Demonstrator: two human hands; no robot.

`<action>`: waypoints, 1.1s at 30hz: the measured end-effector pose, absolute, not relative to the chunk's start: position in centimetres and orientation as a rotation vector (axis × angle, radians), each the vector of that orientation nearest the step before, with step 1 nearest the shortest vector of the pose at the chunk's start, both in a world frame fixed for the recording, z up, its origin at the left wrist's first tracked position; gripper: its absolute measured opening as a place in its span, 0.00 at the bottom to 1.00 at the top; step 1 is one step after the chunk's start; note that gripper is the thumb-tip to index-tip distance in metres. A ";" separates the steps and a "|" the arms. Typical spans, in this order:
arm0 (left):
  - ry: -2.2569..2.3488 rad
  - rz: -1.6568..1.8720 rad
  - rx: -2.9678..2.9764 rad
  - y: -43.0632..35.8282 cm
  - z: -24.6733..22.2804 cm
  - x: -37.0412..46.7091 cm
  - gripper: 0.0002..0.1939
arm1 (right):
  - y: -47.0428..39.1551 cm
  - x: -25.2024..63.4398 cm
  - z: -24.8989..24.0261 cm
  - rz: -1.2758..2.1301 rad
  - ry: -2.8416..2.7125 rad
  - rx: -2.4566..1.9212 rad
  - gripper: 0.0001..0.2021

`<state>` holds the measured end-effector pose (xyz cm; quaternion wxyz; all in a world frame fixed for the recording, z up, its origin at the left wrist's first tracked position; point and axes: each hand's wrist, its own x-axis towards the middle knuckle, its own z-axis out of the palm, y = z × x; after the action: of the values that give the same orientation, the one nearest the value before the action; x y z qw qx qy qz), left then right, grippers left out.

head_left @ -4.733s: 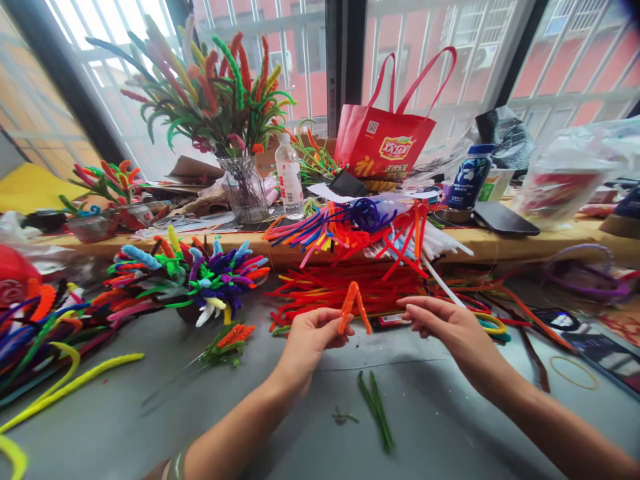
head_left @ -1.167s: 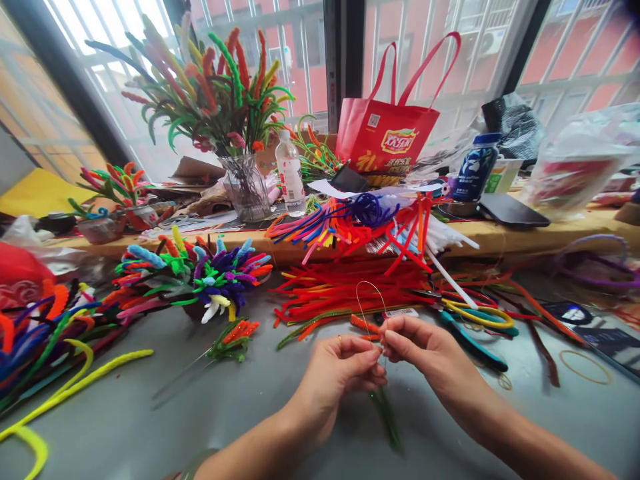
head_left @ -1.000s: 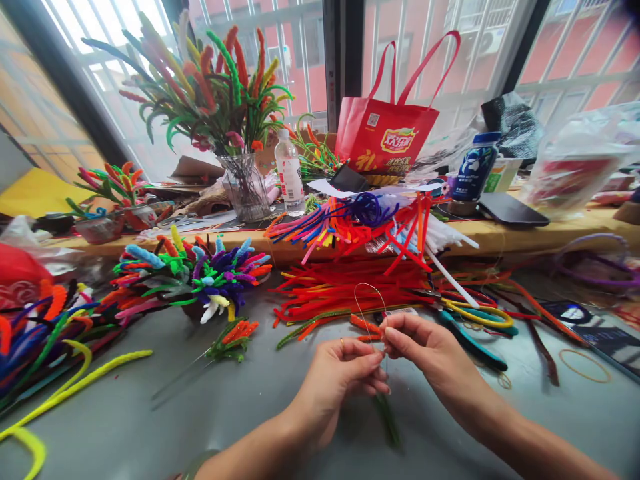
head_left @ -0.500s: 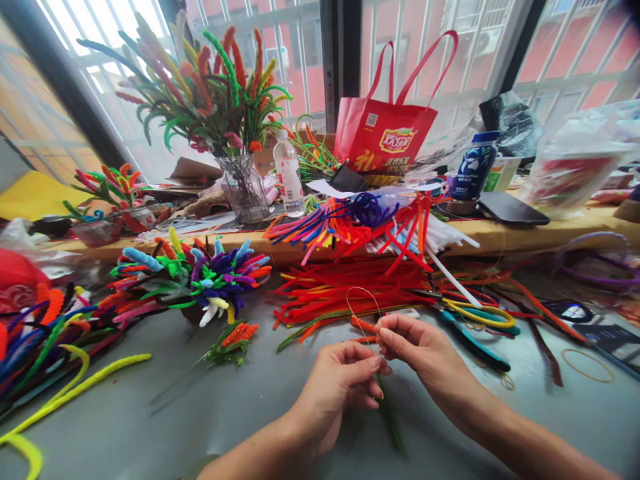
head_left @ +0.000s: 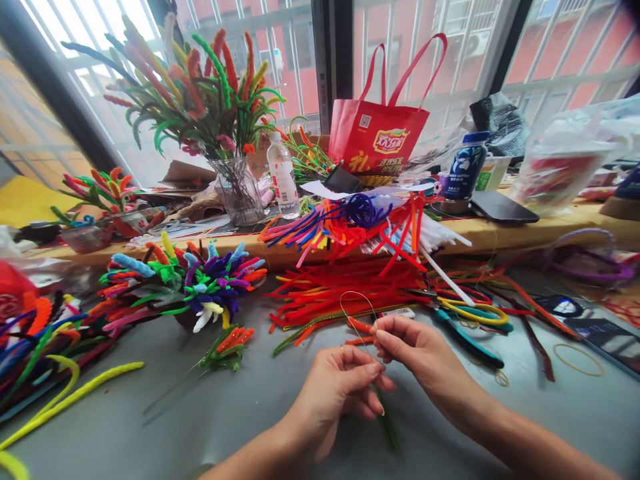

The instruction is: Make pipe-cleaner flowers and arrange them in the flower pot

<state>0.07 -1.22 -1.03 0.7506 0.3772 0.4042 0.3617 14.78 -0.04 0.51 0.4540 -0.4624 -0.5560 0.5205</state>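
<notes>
Both hands meet above the grey table, pinching a thin wire [head_left: 358, 294] that arches up in a loop. My left hand [head_left: 345, 393] has thumb and index finger closed on it, the other fingers curled. My right hand [head_left: 415, 350] pinches it just above and to the right. A dark green stem [head_left: 390, 427], blurred, hangs below my left fingers; its upper end is hidden. Behind the hands lie red pipe cleaners [head_left: 345, 287] and short orange pieces. To the left, a small orange and green flower [head_left: 233, 343] with a wire stem lies on the table.
Teal-handled pliers [head_left: 470, 340] and yellow-handled scissors [head_left: 475, 310] lie right of my hands. Colourful pipe-cleaner bundles [head_left: 210, 283] stand at left. On the wooden ledge [head_left: 500, 233] behind are a vase [head_left: 240, 190], bottles, a phone [head_left: 505, 207] and a red bag [head_left: 377, 140].
The background has shifted slightly left as the view turned a little. Both hands keep their pinch on the wire, with only small finger movements.
</notes>
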 end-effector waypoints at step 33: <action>0.952 0.784 0.896 -1.2 -0.8 0.1 0.15 | -0.1 15.0 0.3 1.289 -1.494 -1.094 0.09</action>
<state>0.08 -1.22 -0.80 0.7236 0.4058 0.4311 0.3550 14.97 -0.07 0.26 0.4285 -0.4383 -0.5982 0.5162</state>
